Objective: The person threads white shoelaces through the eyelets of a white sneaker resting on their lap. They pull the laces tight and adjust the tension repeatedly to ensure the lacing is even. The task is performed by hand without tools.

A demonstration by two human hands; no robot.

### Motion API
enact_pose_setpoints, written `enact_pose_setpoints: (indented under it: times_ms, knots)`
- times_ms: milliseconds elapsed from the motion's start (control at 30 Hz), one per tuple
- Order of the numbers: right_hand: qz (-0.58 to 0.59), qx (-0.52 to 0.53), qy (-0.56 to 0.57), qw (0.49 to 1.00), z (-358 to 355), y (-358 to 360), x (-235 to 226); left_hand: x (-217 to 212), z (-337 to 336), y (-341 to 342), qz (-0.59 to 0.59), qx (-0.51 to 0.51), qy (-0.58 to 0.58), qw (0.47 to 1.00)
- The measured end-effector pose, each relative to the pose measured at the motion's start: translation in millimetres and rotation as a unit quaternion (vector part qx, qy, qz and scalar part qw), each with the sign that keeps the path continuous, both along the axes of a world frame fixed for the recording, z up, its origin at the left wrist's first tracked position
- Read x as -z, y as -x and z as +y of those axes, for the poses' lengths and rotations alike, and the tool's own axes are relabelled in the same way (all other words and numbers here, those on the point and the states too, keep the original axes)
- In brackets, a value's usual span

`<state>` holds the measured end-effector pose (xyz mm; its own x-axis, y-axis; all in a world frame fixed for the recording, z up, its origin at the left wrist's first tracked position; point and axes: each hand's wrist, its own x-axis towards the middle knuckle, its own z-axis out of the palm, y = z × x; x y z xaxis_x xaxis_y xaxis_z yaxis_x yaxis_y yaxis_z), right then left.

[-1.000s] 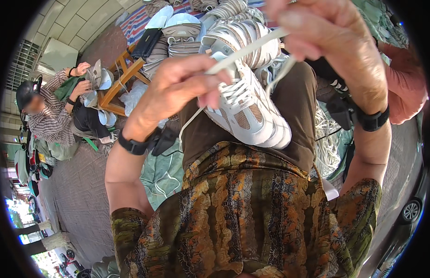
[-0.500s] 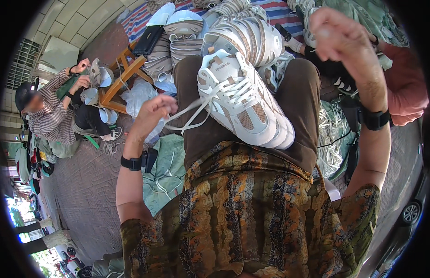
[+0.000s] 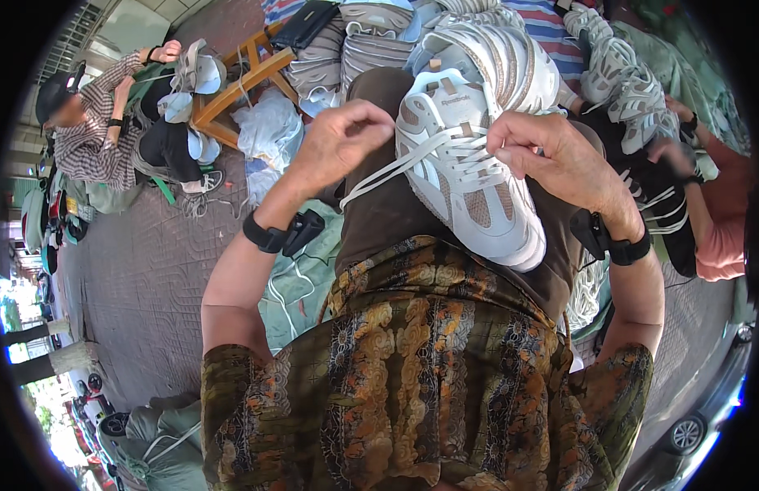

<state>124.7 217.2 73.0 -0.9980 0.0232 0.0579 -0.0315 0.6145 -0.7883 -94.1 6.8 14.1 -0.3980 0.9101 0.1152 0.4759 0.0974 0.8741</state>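
Note:
A white and beige sneaker (image 3: pixel 478 188) lies on my lap, toe toward me, resting on my brown trousers. My left hand (image 3: pixel 343 143) is closed on a white shoelace (image 3: pixel 388 173) that runs taut from the shoe's eyelets. My right hand (image 3: pixel 559 159) pinches the lacing at the upper right of the shoe's tongue. Both wrists carry black bands with small black devices.
Several more white sneakers (image 3: pixel 494 57) are piled beyond my knees. A wooden stool (image 3: pixel 232 82) stands at the upper left, beside a seated person (image 3: pixel 93 131) handling a shoe. Another person's hand (image 3: pixel 674 151) works on shoes at the right. Green sacks (image 3: pixel 289 278) lie on grey paving.
My right hand has come down from high above onto the shoe's laces. My left hand has risen closer to the shoe, still gripping the lace. The shoe has shifted a little on my lap.

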Motion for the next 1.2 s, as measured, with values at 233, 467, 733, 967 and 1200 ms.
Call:
enact_pose_setpoints:
  times_ms: [233, 467, 733, 967, 1200]
  knots:
    - [0.004, -0.003, 0.028, 1.0, -2.0, 19.8, 11.3, 9.7, 10.5, -48.8, 0.238, -0.027, -0.029, 0.97]
    - [-0.014, 0.007, 0.057, 0.998, -0.6, 17.4, 22.8, 15.9, -2.6, -49.5, 0.188, -0.035, 0.016, 0.981]
    - [0.019, -0.015, 0.03, 0.999, -24.6, 25.5, 10.5, -76.6, -67.8, -67.4, -0.189, 0.044, -0.045, 0.98]
    - [0.21, -0.159, -0.083, 0.961, -80.4, 34.8, -1.0, -144.5, -145.7, -60.9, -0.339, 0.447, -0.374, 0.738]
    - [0.27, -0.167, -0.153, 0.936, -104.1, 36.9, -12.5, -205.3, -203.9, -85.5, -0.342, 0.291, -0.571, 0.688]
